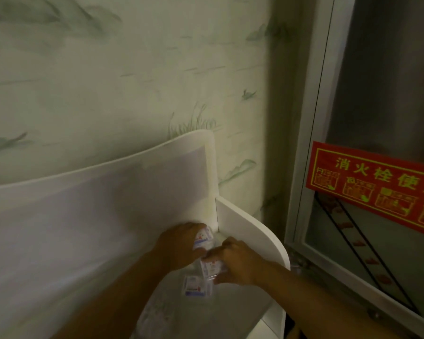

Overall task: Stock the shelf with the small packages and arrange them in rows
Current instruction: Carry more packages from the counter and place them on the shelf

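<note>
A loose small package is lying nearest on the white shelf. Beyond it, the right hand is gripping another package; the left hand is pressing a third toward the back corner. Seating each flush against the side panel should be keeping the row straight.

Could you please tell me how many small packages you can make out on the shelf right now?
3: one in the left hand near the back corner, one under the right hand, one in front. Blur may hide more.
</note>
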Motion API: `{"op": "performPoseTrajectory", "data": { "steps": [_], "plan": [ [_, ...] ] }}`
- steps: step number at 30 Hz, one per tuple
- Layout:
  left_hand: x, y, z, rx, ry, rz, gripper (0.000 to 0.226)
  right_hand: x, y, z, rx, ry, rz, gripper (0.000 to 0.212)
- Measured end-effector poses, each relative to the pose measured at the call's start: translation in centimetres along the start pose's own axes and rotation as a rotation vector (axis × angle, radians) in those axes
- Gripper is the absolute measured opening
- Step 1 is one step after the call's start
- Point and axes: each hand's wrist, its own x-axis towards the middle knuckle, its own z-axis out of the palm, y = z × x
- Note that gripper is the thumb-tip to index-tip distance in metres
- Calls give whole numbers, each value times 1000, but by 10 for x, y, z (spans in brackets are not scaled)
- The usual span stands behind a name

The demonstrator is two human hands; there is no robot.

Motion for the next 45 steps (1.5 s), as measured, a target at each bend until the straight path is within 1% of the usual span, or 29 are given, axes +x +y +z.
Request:
{"op": "performPoseTrajectory", "data": {
  "steps": [1,2,6,9,10,11,13,15,16,17,18,19,21,22,24,27,28,30,32,33,36,37,40,42,44,45],
  "plan": [
    [4,0,3,2,23,9,70,3,2,2,-33,-6,-14,59],
    [8,1,4,13,49,13,65,5,6,5,-54,-15,-21,59],
    [16,4,11,145,142,47,61,0,8,6,-87,-22,-18,58],
    [20,6,17,271,172,78,59,-8,7,2,-85,38,-10,59],
    [20,7,18,276,176,83,60,-10,7,1,-69,44,2,61],
    [19,6,18,269,202,95,62,-12,7,-1,-60,42,4,63],
    [11,3,16,171,237,98,61,-12,7,-6,-34,35,12,67],
    [-2,-4,9,82,261,112,47,-9,2,-16,20,48,40,68],
    [-10,-8,5,70,264,108,43,-6,-2,-20,27,50,55,63],
    [-18,-15,2,72,266,114,42,-2,-8,-26,15,43,67,53],
    [-27,-19,-3,68,250,115,42,3,-15,-31,4,30,69,43],
    [-37,-24,-8,60,228,111,41,9,-22,-34,13,32,67,38],
    [-61,-36,-19,41,144,88,38,23,-42,-39,61,2,39,38],
    [-75,-42,-25,39,98,70,38,31,-55,-41,77,-36,18,39],
    [-105,-59,-34,13,87,32,40,44,-82,-40,96,-91,-27,40],
    [-154,-91,-35,-94,181,-78,38,56,-126,-32,115,-78,-85,44],
    [-169,-97,-32,-121,208,-100,39,60,-138,-25,102,-103,-85,47],
    [-190,-106,-19,-148,247,-93,49,68,-163,-6,45,-155,-112,54],
    [-200,-113,1,-183,254,-88,61,75,-177,18,11,-190,-129,68],
    [-203,-115,12,-197,264,-97,61,76,-180,27,-7,-193,-124,70],
    [-206,-116,36,-146,361,-100,54,65,-183,38,-22,-135,-92,52],
    [-207,-113,40,-147,394,-111,53,62,-181,40,-6,-104,-98,50],
    [-202,-105,45,-154,445,-140,50,54,-174,44,23,-83,-105,50],
    [-195,-101,46,-165,439,-139,52,50,-168,45,20,-61,-105,52],
    [-187,-97,47,-162,413,-125,55,47,-159,47,8,-6,-82,53],
    [-183,-93,46,-164,402,-122,58,45,-152,48,-3,22,-66,57]
  ]
}}
